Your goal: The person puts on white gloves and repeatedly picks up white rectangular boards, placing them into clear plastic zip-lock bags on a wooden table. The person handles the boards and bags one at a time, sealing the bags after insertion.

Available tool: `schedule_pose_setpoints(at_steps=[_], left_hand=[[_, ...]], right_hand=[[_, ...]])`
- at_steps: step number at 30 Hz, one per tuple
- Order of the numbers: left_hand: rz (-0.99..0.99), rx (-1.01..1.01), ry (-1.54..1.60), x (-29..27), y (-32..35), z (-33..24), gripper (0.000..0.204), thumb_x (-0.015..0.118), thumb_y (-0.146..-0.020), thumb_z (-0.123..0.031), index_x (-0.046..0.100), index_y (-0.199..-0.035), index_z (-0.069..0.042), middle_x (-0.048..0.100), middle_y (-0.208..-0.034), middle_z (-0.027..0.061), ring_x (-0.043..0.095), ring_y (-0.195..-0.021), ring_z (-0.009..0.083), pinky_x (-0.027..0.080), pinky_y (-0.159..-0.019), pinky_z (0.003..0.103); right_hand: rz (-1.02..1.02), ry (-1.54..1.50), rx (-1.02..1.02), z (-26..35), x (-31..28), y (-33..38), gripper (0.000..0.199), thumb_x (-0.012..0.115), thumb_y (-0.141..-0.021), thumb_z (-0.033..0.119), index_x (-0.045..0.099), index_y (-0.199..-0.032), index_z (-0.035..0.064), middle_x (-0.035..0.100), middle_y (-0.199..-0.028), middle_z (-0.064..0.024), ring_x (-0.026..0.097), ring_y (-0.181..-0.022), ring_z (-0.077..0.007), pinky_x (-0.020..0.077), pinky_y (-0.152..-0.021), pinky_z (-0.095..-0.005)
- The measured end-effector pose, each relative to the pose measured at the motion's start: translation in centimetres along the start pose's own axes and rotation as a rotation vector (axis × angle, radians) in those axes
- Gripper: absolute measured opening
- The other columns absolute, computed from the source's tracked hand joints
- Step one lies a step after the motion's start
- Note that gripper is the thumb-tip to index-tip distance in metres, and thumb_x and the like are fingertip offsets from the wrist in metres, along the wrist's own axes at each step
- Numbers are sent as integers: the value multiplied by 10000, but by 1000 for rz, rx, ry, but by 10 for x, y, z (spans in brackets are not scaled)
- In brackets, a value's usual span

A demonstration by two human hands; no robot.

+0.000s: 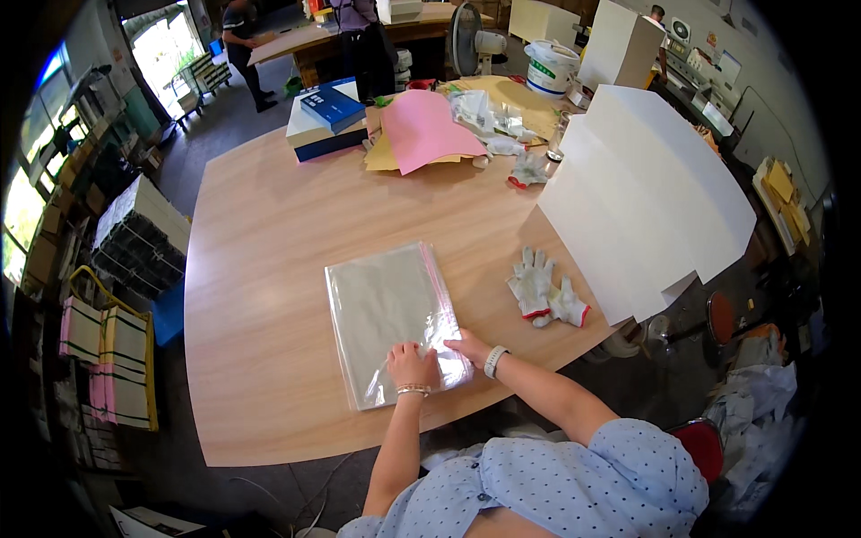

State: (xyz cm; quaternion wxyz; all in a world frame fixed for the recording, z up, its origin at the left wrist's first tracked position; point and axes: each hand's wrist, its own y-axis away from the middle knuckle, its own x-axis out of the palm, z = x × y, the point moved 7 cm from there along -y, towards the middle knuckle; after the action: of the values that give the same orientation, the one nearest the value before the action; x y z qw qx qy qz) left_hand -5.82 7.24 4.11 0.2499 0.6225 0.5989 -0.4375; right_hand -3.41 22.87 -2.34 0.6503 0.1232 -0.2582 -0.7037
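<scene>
Lengthwise, a clear bag (372, 309) lies near the front edge of a wooden table (256, 323), long axis running away from the person, far end leaning slightly left. It looks flat and glossy, a pinkish strip (436, 276) down its right side. The left hand (412, 366) rests atop, fingers bent; the right hand (469, 348) meets the right edge; whether either pinches, one cannot tell.

place: workshop | signs: strapped stacks (124, 342), broad worktable (260, 269), work gloves (535, 284), fan (465, 40), people (362, 45) by another bench (291, 47)
</scene>
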Motion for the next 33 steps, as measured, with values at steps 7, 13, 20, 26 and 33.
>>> schedule_pose_setpoints(at_steps=[7, 13, 20, 26, 33], left_hand=[[37, -145, 396, 17, -5, 29, 143, 635, -799, -201, 668, -799, -61, 611, -790, 103, 586, -783, 264, 468, -750, 375], [147, -162, 450, 10, -1, 19, 262, 583, -868, -271, 665, -906, -25, 631, -835, 135, 606, -739, 276, 489, -681, 367], [373, -287, 417, 16, -33, -10, 439, 557, -875, -434, 638, -885, -3, 633, -771, 103, 594, -682, 198, 472, -632, 316], [913, -361, 172, 27, -41, 20, 416, 577, -866, -412, 666, -861, -6, 600, -700, 31, 558, -677, 108, 460, -629, 266], [814, -503, 570, 27, -33, 49, 286, 522, -907, -231, 628, -1007, 15, 613, -843, 26, 542, -774, 120, 451, -695, 280]], right_hand=[[86, -46, 8, -18, -2, -12, 335, 563, -866, 98, 490, -1172, -16, 595, -1057, -83, 559, -928, -139, 465, -810, -291], [176, 9, -143, 8, 5, -4, 384, 595, -856, 211, 497, -1136, -32, 612, -1032, -107, 577, -931, -176, 477, -796, -333], [239, 604, -405, 29, 35, 8, 525, 557, -803, 400, 484, -1154, 17, 499, -1181, -204, 494, -1103, -314, 366, -967, -413], [633, -36, 50, 33, 46, 27, 458, 549, -847, 411, 488, -1124, 52, 552, -1083, -133, 542, -1063, -225, 489, -818, -446], [293, -67, 70, 17, 44, -10, 253, 563, -911, 287, 496, -907, 43, 594, -779, -62, 634, -668, -152, 548, -547, -298]])
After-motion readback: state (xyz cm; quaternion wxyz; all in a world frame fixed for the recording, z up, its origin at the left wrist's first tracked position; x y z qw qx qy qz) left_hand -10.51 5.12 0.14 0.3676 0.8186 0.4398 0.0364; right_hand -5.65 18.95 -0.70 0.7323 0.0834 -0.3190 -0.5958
